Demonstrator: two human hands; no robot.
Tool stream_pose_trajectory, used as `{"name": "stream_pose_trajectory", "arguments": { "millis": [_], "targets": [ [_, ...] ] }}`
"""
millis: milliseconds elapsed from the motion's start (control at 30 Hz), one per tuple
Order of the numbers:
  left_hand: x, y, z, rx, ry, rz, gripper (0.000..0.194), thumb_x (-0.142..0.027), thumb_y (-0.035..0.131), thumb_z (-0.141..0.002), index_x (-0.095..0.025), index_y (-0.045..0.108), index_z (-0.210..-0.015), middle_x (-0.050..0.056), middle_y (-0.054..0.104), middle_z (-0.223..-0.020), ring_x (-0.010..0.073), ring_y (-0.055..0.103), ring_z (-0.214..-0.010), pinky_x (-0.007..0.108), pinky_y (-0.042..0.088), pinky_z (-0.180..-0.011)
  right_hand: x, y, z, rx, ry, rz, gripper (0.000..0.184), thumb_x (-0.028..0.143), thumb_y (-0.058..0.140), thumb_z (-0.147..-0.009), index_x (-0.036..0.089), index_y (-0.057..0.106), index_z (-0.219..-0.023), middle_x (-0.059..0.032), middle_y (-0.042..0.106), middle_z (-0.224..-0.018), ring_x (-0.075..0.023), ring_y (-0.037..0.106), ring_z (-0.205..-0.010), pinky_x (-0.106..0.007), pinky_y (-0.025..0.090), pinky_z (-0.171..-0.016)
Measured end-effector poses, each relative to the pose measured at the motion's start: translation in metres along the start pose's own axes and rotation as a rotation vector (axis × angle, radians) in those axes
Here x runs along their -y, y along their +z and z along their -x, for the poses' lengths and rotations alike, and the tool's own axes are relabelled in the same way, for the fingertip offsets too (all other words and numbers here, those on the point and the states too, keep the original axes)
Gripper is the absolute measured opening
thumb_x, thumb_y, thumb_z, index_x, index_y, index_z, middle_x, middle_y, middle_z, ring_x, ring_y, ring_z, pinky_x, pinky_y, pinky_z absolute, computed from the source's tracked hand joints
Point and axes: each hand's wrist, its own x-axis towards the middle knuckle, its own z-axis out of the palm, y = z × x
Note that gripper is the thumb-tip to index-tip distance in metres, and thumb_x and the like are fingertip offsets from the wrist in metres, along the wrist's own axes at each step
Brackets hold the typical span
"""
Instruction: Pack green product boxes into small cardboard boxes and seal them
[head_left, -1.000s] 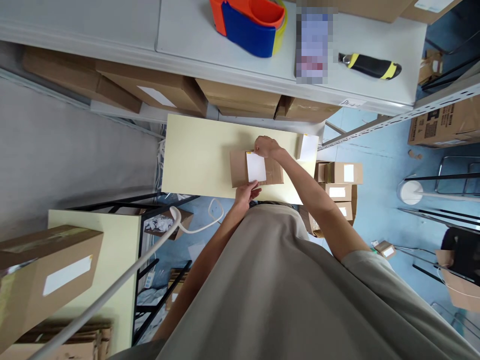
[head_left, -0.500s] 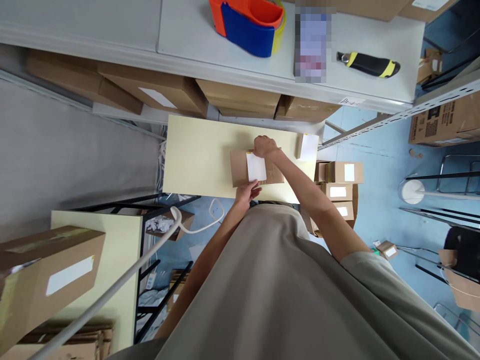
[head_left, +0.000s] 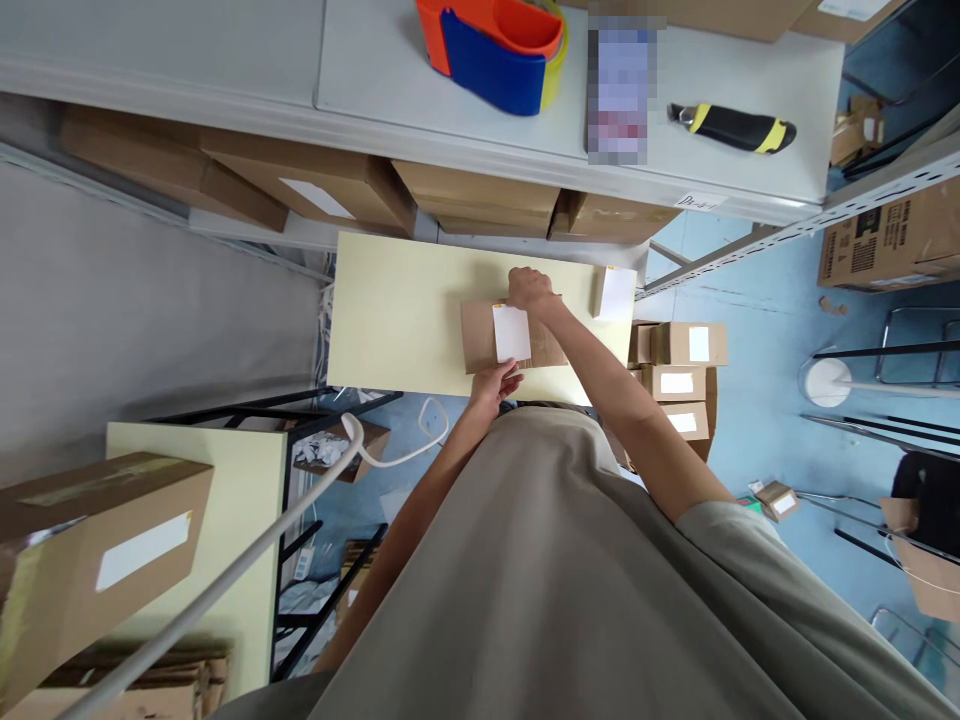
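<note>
A small brown cardboard box [head_left: 478, 338] lies on the pale yellow tabletop in front of my body, with a white label [head_left: 512, 335] on its upper face. My right hand [head_left: 531, 288] is curled into a fist at the far edge of the box, beside the label's far end. Whatever its fingers may hold is hidden. My left hand [head_left: 496, 384] rests at the near edge of the box. Its thumb reaches the label's near end, and its fingers are stretched out and apart.
A stack of white labels [head_left: 616, 293] sits at the table's [head_left: 397, 310] right end. The grey shelf [head_left: 375, 60] beyond carries an orange and blue tape dispenser [head_left: 495, 55], a blurred-out rectangle and a utility knife [head_left: 739, 129]. Labelled boxes [head_left: 679, 383] are stacked on the right.
Both hands stay almost where they were on the box and label. The view has shifted very slightly.
</note>
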Motion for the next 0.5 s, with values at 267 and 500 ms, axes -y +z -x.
{"name": "stream_pose_trajectory", "arguments": {
  "millis": [267, 500],
  "targets": [
    [0.000, 0.000, 0.000, -0.005, 0.008, -0.012, 0.027, -0.033, 0.096, -0.080, -0.018, 0.077, -0.091, 0.009, 0.082, -0.097, 0.0177, 0.079, -0.080, 0.029, 0.059, -0.077, 0.012, -0.005, 0.000, 0.059, 0.035, 0.000, 0.055, 0.028, 0.095, -0.086, 0.010, 0.074, -0.134, -0.0235, 0.078, -0.126, -0.0373, 0.077, -0.124, -0.047, 0.064, -0.106],
    [-0.001, -0.001, 0.001, -0.015, -0.009, 0.014, 0.024, -0.030, 0.096, -0.080, -0.017, 0.078, -0.090, 0.008, 0.082, -0.095, 0.0164, 0.079, -0.078, 0.026, 0.059, -0.074, -0.021, -0.006, 0.008, 0.083, 0.062, -0.113, 0.050, 0.050, 0.094, -0.086, 0.016, 0.080, -0.121, -0.0161, 0.080, -0.126, -0.0333, 0.077, -0.118, -0.043, 0.063, -0.102]
  ]
}}
